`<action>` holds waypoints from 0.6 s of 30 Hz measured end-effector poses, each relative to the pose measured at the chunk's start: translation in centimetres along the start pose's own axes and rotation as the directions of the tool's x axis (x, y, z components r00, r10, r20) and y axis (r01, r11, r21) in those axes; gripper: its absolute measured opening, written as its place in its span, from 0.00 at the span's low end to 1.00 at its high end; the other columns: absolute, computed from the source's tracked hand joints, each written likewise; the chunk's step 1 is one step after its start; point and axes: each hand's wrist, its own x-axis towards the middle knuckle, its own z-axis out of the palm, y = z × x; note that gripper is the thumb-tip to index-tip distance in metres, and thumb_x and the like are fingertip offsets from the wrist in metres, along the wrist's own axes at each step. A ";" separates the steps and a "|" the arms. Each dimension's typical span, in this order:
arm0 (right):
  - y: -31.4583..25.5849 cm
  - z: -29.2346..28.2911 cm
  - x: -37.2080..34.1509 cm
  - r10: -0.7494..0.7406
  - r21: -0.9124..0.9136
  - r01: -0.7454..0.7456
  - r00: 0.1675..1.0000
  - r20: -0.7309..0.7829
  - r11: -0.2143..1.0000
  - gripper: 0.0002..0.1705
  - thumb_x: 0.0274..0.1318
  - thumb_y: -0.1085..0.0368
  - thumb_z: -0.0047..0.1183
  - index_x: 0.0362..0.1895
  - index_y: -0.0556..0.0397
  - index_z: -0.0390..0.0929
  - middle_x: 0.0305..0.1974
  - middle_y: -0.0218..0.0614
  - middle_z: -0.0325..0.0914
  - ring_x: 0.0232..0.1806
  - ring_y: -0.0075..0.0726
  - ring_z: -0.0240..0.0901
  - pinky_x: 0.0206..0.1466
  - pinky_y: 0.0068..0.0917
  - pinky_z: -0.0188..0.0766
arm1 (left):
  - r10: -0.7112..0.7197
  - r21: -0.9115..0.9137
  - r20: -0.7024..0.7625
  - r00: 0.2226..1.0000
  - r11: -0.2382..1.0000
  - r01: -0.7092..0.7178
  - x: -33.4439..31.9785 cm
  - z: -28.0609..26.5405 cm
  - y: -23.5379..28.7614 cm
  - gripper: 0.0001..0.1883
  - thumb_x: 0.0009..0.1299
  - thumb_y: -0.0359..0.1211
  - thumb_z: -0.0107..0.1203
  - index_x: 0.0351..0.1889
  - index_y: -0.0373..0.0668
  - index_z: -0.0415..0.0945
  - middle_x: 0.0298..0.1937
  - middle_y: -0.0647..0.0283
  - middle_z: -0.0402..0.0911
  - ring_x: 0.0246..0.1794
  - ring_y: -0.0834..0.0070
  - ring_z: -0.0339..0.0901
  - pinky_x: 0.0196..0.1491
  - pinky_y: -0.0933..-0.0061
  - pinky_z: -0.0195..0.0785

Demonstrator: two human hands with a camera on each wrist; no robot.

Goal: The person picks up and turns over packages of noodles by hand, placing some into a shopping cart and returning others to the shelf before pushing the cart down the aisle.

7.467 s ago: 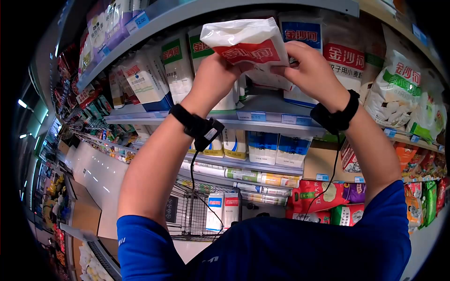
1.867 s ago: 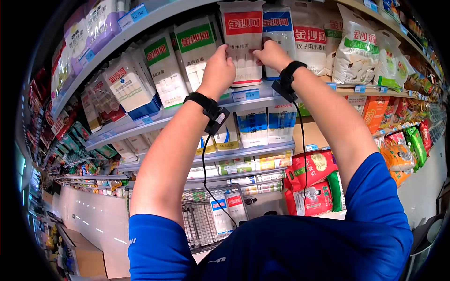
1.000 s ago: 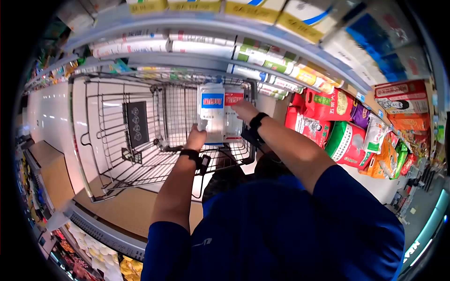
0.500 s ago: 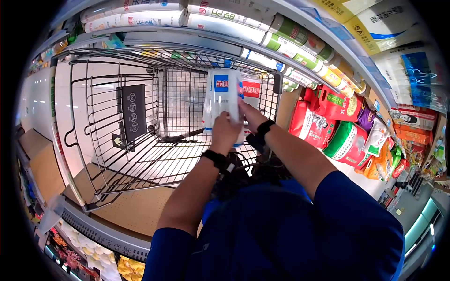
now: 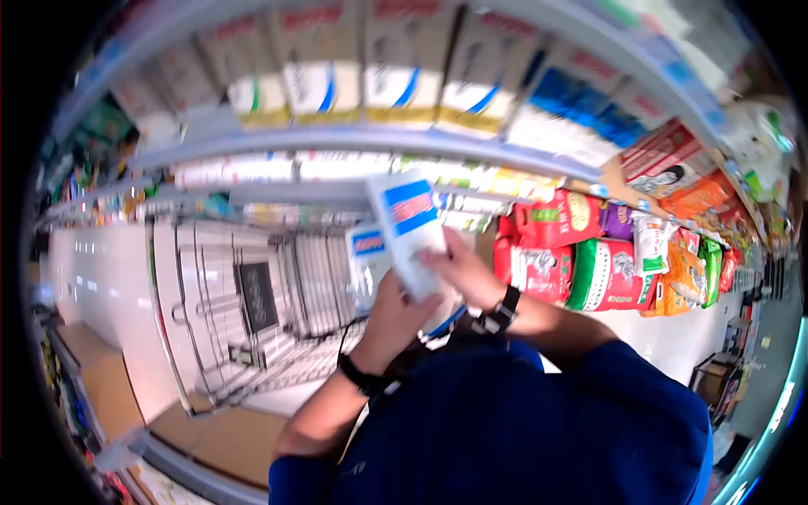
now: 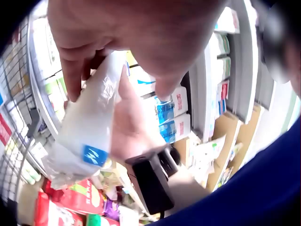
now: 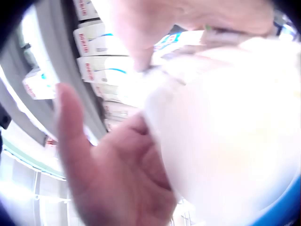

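A white package with a blue label [image 5: 410, 210] is held tilted in front of the body, beside the cart's right end. My left hand [image 5: 396, 316] grips its lower end; in the left wrist view the left fingers [image 6: 77, 77] curl round the white wrapper [image 6: 87, 122]. My right hand [image 5: 467, 269] holds the package's right side with bent fingers. In the right wrist view the right hand's thumb [image 7: 70, 117] stands away from the blurred white package [image 7: 225, 127], which hides some fingertips. Another blue-labelled package [image 5: 368, 273] lies in the cart, just left of the held one.
The wire shopping cart [image 5: 261, 295] stands at the left, along the shelf. Upright white packs [image 5: 324, 76] line the shelf above, rolled packs below. Red and green bags [image 5: 606, 273] are stacked at the right. Cardboard [image 5: 219, 442] lies at lower left.
Both hands have brought the blue-labelled package from above the cart nearer the body and tilted its top to the left. The head view has tipped up, showing more shelf.
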 end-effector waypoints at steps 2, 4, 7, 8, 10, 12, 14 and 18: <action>-2.1 -1.2 -2.4 -0.214 -0.293 0.188 0.975 -0.058 0.937 0.34 0.59 0.71 0.55 0.69 0.53 0.59 0.56 0.39 0.72 0.58 0.32 0.68 0.62 0.30 0.66 | -0.007 -0.109 -0.013 1.000 0.994 0.006 0.1 1.1 1.4 0.24 0.69 0.24 0.55 0.62 0.34 0.62 0.56 0.58 0.73 0.57 0.72 0.72 0.59 0.69 0.68; -5.5 -2.3 -5.6 -0.318 -0.496 0.263 0.947 -0.029 0.828 0.37 0.57 0.73 0.57 0.69 0.53 0.58 0.57 0.41 0.69 0.57 0.34 0.68 0.61 0.32 0.67 | 0.043 -0.016 -0.057 0.997 0.999 -0.044 0.0 2.6 2.0 0.23 0.71 0.26 0.53 0.63 0.34 0.60 0.57 0.57 0.73 0.56 0.72 0.72 0.59 0.69 0.66; -8.2 -3.7 -8.1 -0.327 -0.509 0.264 0.944 -0.036 0.819 0.38 0.55 0.72 0.59 0.69 0.52 0.58 0.58 0.43 0.65 0.56 0.39 0.69 0.59 0.33 0.68 | 0.098 0.101 -0.052 0.994 0.991 -0.093 0.1 4.8 3.9 0.24 0.72 0.28 0.53 0.63 0.33 0.60 0.57 0.57 0.74 0.56 0.71 0.72 0.59 0.69 0.66; -9.6 -4.5 -9.4 -0.440 -0.585 0.359 0.898 0.003 0.727 0.39 0.55 0.71 0.60 0.69 0.53 0.58 0.58 0.44 0.64 0.55 0.39 0.69 0.58 0.33 0.68 | 0.123 0.138 -0.026 0.992 0.983 -0.119 0.1 6.1 5.5 0.24 0.72 0.30 0.54 0.63 0.33 0.60 0.57 0.57 0.74 0.56 0.71 0.72 0.58 0.69 0.66; -12.9 -6.4 -12.3 -0.589 -0.671 0.494 0.801 0.105 0.552 0.41 0.54 0.68 0.62 0.70 0.54 0.56 0.56 0.46 0.65 0.52 0.41 0.69 0.57 0.33 0.68 | 0.214 0.206 0.037 0.976 0.954 -0.217 0.0 8.8 8.8 0.23 0.73 0.31 0.54 0.63 0.34 0.61 0.57 0.58 0.74 0.54 0.72 0.73 0.57 0.70 0.67; -15.7 -9.1 -14.7 -0.771 -0.649 0.671 0.605 0.199 0.359 0.41 0.50 0.70 0.66 0.66 0.54 0.59 0.54 0.46 0.68 0.50 0.44 0.70 0.54 0.37 0.70 | 0.395 0.327 0.132 0.909 0.848 -0.416 0.6 11.8 12.2 0.24 0.72 0.34 0.57 0.61 0.34 0.62 0.54 0.58 0.76 0.50 0.73 0.74 0.53 0.71 0.68; -19.6 -12.5 -16.3 -0.881 -0.629 0.771 0.359 0.308 0.095 0.39 0.48 0.72 0.65 0.65 0.50 0.63 0.48 0.47 0.71 0.48 0.50 0.70 0.50 0.38 0.69 | 0.522 0.484 0.204 0.828 0.681 -0.549 1.2 15.1 16.8 0.24 0.70 0.33 0.58 0.60 0.33 0.63 0.54 0.52 0.75 0.51 0.66 0.74 0.55 0.67 0.67; -29.2 -18.4 -17.0 -0.901 -0.592 0.743 -0.035 0.433 -0.313 0.49 0.44 0.77 0.65 0.70 0.44 0.56 0.53 0.50 0.70 0.50 0.52 0.73 0.53 0.39 0.72 | 0.783 0.661 0.332 0.526 0.205 -0.722 4.1 23.5 26.5 0.22 0.65 0.29 0.60 0.56 0.34 0.68 0.50 0.45 0.75 0.50 0.48 0.74 0.54 0.59 0.66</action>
